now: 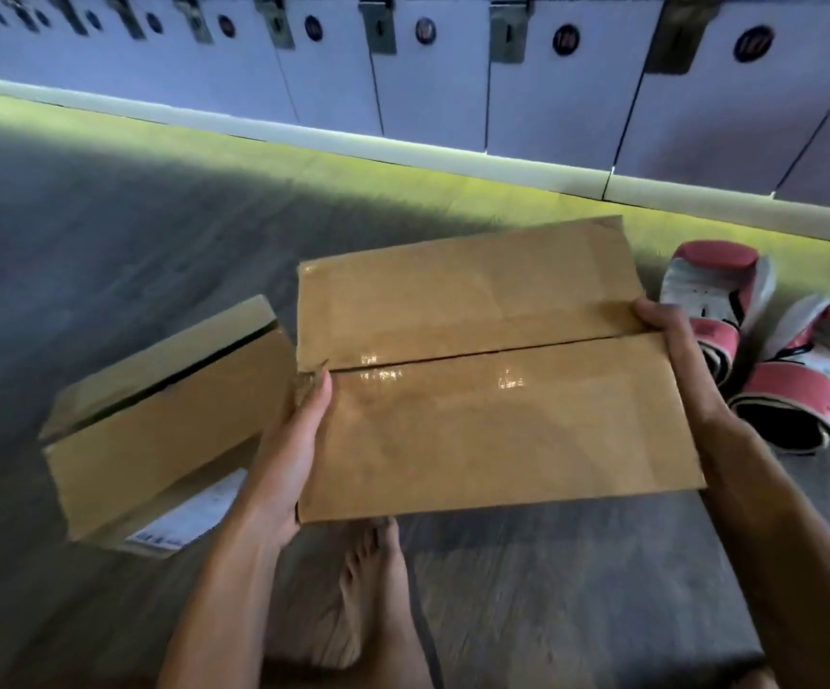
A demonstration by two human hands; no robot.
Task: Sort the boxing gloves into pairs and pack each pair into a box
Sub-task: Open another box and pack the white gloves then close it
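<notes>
A large brown cardboard box [477, 370] with its top flaps closed is held up in front of me above the floor. My left hand [298, 430] lies flat along its left side, fingers straight. My right hand [666, 330] grips its right edge, thumb curled over the top flap. A second, smaller cardboard box [154, 435] with a white label lies on the floor at the left, its flaps slightly apart. Two pink-and-white boxing gloves, one [716, 300] beside the other [810, 375], lie on the floor at the right, close to my right hand.
A row of pale locker doors [552, 92] with round number tags runs along the back above a lit baseboard. The floor [104, 251] is grey wood. My bare feet [373, 579] are below the held box.
</notes>
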